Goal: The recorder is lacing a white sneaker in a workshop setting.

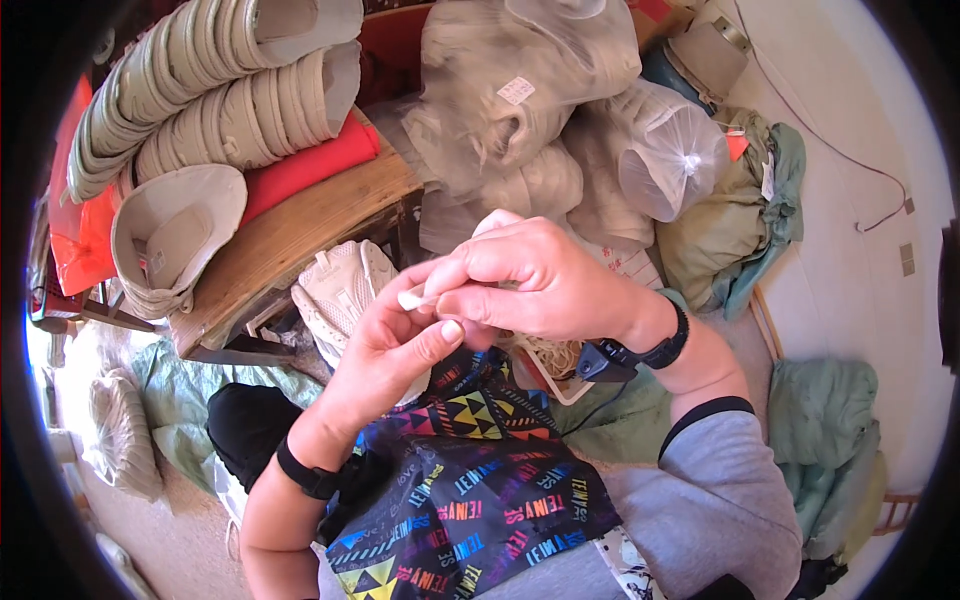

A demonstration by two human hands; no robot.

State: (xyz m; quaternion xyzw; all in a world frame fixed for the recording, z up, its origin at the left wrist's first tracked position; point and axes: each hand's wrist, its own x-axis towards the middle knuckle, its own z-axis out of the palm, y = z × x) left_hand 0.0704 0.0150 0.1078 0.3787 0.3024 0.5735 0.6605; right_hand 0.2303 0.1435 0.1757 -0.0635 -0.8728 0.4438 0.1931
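Note:
My left hand (pixel 385 350) and my right hand (pixel 535 280) meet in the middle of the view, fingertips together. Between them they pinch a small white piece (pixel 412 298), too small to tell what it is. My right hand lies over the left hand's fingertips. Both wrists wear black bands, and the right one carries a small black device (pixel 600 362). Under the hands, on my lap, lies a dark cloth with bright coloured triangles and lettering (pixel 470 490). A pale mesh hat (pixel 340 290) sits just behind my left hand.
Stacks of beige hats (pixel 210 90) lie on a wooden bench (pixel 300 235) with red cloth (pixel 310 165). Clear plastic bags of pale hats (pixel 520 90) pile up at the top centre. Green fabric heaps (pixel 820 420) lie at the right. A black item (pixel 245 425) lies at the lower left.

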